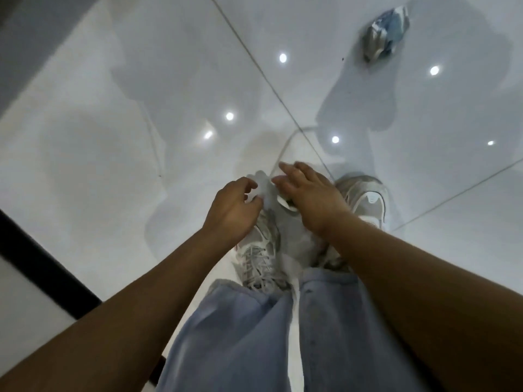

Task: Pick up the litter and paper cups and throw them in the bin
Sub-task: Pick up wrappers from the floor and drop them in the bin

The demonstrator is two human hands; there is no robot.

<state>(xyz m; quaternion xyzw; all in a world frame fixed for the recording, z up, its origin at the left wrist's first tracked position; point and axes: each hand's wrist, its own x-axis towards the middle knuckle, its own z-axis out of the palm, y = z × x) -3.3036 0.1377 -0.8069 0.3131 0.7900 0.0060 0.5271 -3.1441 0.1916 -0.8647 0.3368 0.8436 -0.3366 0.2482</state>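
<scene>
The left hand (230, 209) pinches a clear bag (285, 230). The right hand (307, 193) lies flat on it. A wrapper (386, 38) lies at one o'clock.

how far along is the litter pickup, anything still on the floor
Nothing visibly binned; no bin is in view. In hand: the left hand pinches white crumpled paper, and the right hand rests open over it. Left: a crumpled silver-blue wrapper still lies on the tiled floor ahead.
</scene>
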